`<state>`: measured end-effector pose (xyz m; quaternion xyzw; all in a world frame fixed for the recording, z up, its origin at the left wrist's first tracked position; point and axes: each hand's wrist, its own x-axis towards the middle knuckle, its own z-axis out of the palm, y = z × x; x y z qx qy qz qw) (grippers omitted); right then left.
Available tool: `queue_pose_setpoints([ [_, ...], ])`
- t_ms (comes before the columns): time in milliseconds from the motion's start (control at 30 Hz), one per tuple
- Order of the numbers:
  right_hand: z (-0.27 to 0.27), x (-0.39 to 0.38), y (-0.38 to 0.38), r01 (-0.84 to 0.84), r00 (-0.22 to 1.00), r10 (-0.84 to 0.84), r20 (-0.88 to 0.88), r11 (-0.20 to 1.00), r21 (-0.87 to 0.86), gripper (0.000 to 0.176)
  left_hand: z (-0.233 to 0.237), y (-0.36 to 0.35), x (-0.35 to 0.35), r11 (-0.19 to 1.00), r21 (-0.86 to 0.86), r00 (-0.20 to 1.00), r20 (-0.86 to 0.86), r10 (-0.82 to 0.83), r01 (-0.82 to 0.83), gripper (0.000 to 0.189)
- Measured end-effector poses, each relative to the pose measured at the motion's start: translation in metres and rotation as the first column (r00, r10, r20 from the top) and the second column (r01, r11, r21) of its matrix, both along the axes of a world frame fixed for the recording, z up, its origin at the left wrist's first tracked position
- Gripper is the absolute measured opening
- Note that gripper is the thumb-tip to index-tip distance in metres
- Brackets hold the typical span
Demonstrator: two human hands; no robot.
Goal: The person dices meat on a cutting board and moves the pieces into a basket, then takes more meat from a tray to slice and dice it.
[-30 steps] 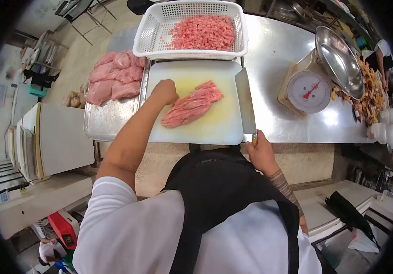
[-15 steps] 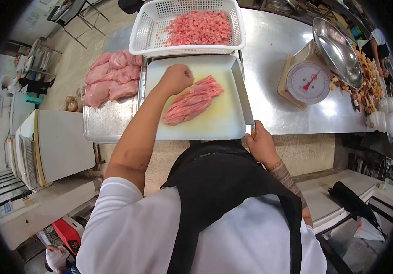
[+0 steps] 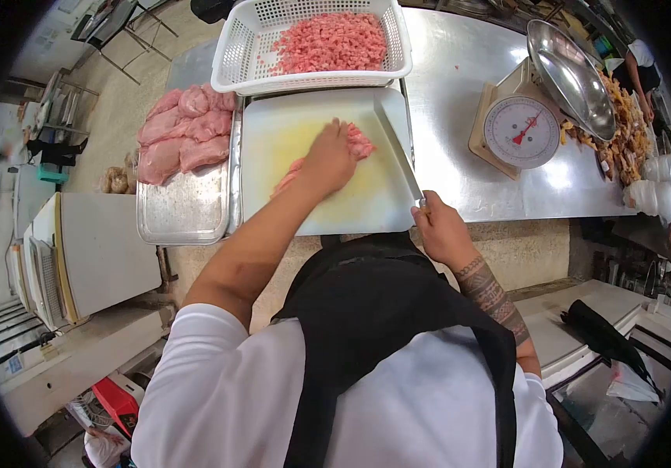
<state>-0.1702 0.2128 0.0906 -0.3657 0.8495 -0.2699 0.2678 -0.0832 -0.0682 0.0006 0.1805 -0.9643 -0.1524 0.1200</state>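
Observation:
My left hand (image 3: 331, 162) lies over the sliced raw meat (image 3: 362, 141) on the white cutting board (image 3: 269, 121), its fingers on the strips and covering most of them. Only the two ends of the meat show, one above the hand and one below the wrist. In my right hand (image 3: 442, 228) is the handle of a large knife (image 3: 400, 154). Its long blade slants up along the board's right side, apart from the meat.
A white perforated basket (image 3: 312, 83) behind the board holds diced meat (image 3: 331, 43). Large raw pieces (image 3: 183, 132) lie on a metal tray (image 3: 183, 214) at left. A dial scale (image 3: 521, 131) with a steel pan (image 3: 573, 82) stands at right, before a brownish pile (image 3: 624, 132).
My left hand has come down and right from the board's upper left, fist loosening, onto the meat. The knife in my right hand has shifted slightly left and up, over the board's right side.

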Motion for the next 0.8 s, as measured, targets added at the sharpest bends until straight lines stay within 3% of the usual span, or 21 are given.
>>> queue_pose_setpoints([
  [133,-0.001,0.005,-0.010,-0.048,0.999,0.047,-0.020,0.997,-0.060,0.033,-0.008,0.007,-0.001,0.997,-0.081,0.998,-0.057,-0.010,0.005,0.057],
  [233,-0.011,0.002,-0.019,-0.088,0.996,0.089,0.023,0.995,-0.038,0.034,0.023,0.002,-0.006,0.990,0.142,0.992,0.123,-0.042,0.025,0.050],
  [333,-0.014,0.004,-0.018,-0.097,0.995,0.097,0.005,0.995,-0.024,0.034,0.018,-0.012,-0.021,0.998,0.014,0.973,0.220,-0.065,0.063,0.045],
  [433,0.001,0.006,-0.011,-0.092,0.996,0.092,0.004,0.996,0.002,0.032,0.031,-0.003,-0.022,1.000,0.017,0.985,0.172,0.018,-0.021,0.043],
  [567,0.026,0.017,0.006,-0.105,0.994,0.106,0.008,0.994,-0.040,0.028,0.035,-0.004,-0.026,0.997,0.073,0.969,0.246,0.017,-0.036,0.049],
  [800,-0.019,-0.002,-0.056,-0.104,0.994,0.103,0.024,0.994,0.022,0.031,0.031,-0.003,-0.024,0.994,0.104,0.973,0.231,0.020,-0.045,0.049],
])
